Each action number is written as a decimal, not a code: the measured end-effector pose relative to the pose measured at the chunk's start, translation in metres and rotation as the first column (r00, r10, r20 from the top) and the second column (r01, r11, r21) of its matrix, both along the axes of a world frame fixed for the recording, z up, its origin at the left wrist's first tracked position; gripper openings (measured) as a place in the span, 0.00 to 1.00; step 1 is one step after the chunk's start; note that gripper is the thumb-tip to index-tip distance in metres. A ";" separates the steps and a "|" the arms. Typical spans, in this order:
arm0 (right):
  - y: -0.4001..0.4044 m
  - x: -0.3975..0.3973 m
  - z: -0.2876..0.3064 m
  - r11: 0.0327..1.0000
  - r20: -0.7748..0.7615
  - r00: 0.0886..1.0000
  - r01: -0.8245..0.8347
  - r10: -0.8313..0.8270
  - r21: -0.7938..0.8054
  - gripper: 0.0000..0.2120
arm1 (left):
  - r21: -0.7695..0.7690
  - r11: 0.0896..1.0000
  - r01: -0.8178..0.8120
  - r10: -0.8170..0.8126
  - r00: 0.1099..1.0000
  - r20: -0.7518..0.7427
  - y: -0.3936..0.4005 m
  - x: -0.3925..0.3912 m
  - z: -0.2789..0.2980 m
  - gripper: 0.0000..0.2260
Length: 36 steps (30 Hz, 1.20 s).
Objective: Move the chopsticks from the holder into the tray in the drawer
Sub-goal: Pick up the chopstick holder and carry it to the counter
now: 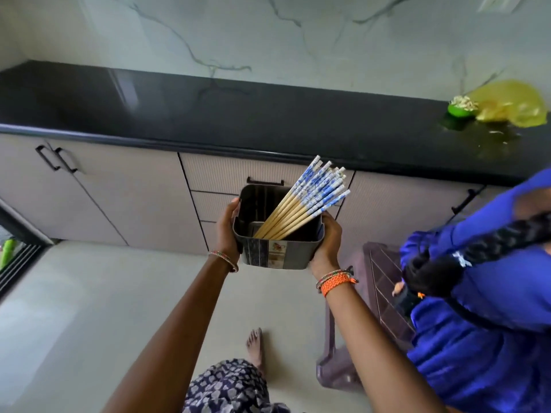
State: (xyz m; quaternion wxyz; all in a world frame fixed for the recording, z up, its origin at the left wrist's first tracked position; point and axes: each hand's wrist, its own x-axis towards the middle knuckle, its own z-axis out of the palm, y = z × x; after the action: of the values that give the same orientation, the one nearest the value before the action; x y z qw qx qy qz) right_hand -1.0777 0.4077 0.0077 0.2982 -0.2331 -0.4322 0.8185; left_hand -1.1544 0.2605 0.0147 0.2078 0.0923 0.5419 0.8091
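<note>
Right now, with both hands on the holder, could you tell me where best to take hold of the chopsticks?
Grip the chopsticks by their blue-patterned tops, coming from above right. They lean that way as one bundle, clear of the holder rim; their bare ends sit deep inside.

Lighting: soft, even daylight; we note the brightest floor patch at lower left. Glare: pale streak reflected on the black countertop point(208, 114). Shadows: faint and diffuse. Distortion: wide-angle bowing of the counter edge. Blur: we record smearing on the blue-clad figure point(483, 293) at right; centre reasonably sharp, corners softer.
</note>
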 end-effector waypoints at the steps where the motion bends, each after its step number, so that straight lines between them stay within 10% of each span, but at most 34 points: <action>1: 0.013 -0.022 0.001 1.000 0.000 1.000 0.012 -0.012 -0.007 0.09 | -0.011 1.000 -0.011 0.011 1.000 -0.004 0.013 -0.022 0.001 0.16; 21: 0.234 -0.386 0.025 0.997 -0.023 0.997 0.072 -0.073 -0.035 0.13 | 0.082 0.996 -0.026 0.013 0.987 0.161 0.239 -0.373 0.035 0.19; 36: 0.269 -0.470 -0.012 0.994 0.099 0.993 0.079 -0.071 -0.077 0.12 | 0.010 0.997 -0.078 0.073 0.966 0.250 0.278 -0.463 -0.013 0.20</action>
State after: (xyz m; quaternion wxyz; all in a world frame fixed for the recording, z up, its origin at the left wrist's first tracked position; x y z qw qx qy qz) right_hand -1.5481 0.6769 -0.0043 0.2981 -0.3003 -0.4035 0.8113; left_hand -1.6177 0.5389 0.0019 0.2423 -0.0288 0.5065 0.8270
